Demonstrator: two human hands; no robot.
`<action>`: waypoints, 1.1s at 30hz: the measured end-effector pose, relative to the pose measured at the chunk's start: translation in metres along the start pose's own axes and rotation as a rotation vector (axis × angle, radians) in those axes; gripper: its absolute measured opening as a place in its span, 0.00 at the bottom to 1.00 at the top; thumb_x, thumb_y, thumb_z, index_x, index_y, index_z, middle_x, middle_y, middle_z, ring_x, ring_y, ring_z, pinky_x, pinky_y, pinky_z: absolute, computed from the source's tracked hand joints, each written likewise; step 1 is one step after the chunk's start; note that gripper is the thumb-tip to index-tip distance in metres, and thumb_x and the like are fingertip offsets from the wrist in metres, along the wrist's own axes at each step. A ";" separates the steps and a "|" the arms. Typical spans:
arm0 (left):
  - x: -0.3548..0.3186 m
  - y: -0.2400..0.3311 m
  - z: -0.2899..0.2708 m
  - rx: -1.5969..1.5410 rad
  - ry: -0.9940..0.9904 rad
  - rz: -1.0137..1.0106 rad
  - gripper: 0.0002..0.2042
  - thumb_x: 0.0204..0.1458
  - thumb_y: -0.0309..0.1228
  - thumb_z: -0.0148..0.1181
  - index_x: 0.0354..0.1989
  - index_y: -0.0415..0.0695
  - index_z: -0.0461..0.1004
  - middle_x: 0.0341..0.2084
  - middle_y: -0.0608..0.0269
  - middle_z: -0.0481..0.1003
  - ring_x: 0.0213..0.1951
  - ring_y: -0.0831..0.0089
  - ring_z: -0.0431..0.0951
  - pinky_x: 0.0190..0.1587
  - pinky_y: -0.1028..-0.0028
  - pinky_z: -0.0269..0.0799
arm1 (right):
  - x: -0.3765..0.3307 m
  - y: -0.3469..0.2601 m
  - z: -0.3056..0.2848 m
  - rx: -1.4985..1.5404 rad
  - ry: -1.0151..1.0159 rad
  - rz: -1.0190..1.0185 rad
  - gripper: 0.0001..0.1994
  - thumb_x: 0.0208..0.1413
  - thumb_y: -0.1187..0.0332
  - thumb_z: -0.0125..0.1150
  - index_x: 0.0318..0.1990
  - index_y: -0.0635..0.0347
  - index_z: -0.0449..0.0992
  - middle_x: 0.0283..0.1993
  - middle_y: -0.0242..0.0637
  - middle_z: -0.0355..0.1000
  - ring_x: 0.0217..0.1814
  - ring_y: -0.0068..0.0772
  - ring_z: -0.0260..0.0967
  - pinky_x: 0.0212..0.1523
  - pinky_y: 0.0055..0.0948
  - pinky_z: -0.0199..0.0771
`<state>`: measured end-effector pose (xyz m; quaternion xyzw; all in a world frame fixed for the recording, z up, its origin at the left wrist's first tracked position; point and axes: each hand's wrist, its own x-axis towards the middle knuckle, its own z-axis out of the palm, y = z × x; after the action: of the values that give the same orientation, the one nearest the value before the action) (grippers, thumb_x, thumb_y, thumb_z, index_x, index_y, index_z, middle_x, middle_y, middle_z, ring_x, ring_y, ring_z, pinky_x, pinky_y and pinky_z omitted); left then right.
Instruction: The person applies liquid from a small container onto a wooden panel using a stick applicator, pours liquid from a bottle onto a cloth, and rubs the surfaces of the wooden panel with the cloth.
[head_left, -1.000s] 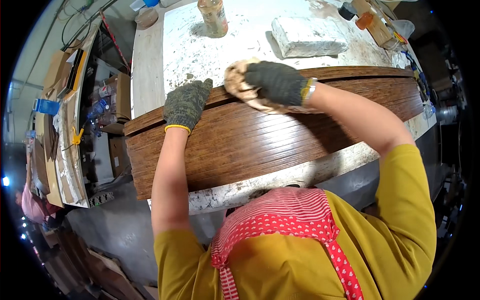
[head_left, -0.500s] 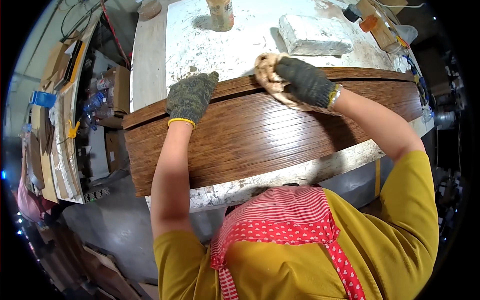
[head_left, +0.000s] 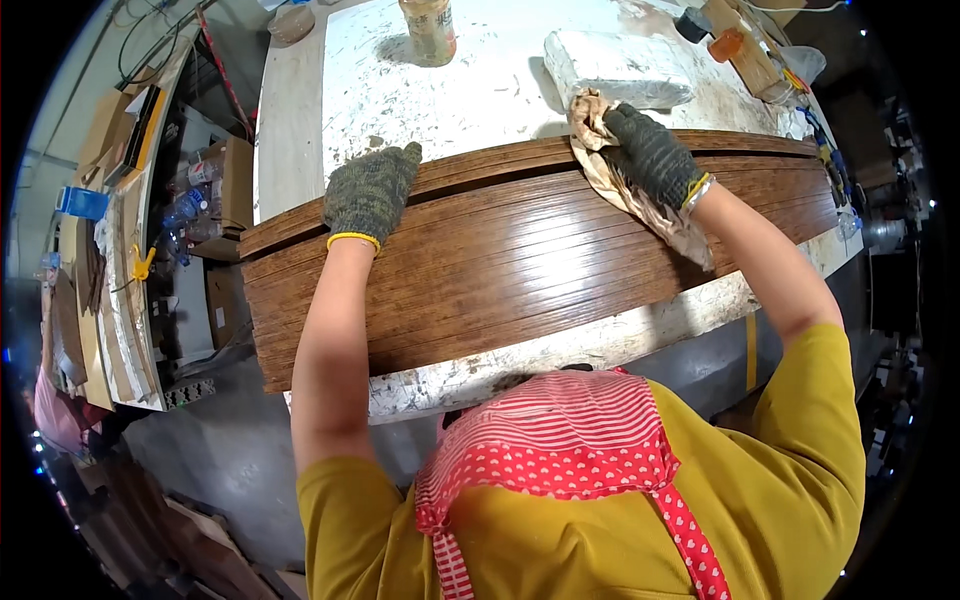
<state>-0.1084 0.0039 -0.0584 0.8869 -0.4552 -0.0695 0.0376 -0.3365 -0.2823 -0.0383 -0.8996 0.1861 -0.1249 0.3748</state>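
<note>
Dark brown wooden strips (head_left: 450, 290) lie side by side on the worktable, and a gap parts the farthest strip (head_left: 480, 172) from the others. My left hand (head_left: 371, 195), in a dark knitted glove with a yellow cuff, is closed over that farthest strip towards its left end; its fingertips are hidden beyond the edge. My right hand (head_left: 655, 155), gloved alike, grips a stained beige rag (head_left: 600, 165) over the far strip, right of the middle. The rag's loose end hangs down across the nearer strips.
Beyond the strips stand a jar (head_left: 430, 35) with cloudy contents and a white wrapped block (head_left: 615, 70) on the paint-marked white table (head_left: 365, 85). A wooden box (head_left: 745, 50) is at the back right. Left of the table, a shelf (head_left: 125, 300) holds boards and cardboard.
My right hand has moved to the right along the far strip with the rag, whose end now trails lower. My left hand keeps its place on the strip; the whole view has shifted slightly.
</note>
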 end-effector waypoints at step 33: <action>0.003 0.000 0.001 0.074 0.163 0.084 0.23 0.63 0.45 0.37 0.43 0.43 0.78 0.41 0.53 0.78 0.43 0.55 0.78 0.49 0.60 0.72 | 0.019 -0.105 0.099 -0.531 -0.367 -0.159 0.08 0.55 0.64 0.57 0.36 0.57 0.76 0.34 0.39 0.73 0.35 0.35 0.73 0.45 0.32 0.76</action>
<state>-0.1071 0.0014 -0.0598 0.8706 -0.4895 0.0214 0.0445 -0.2578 -0.1600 -0.0296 -0.9851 0.0706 0.0630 0.1434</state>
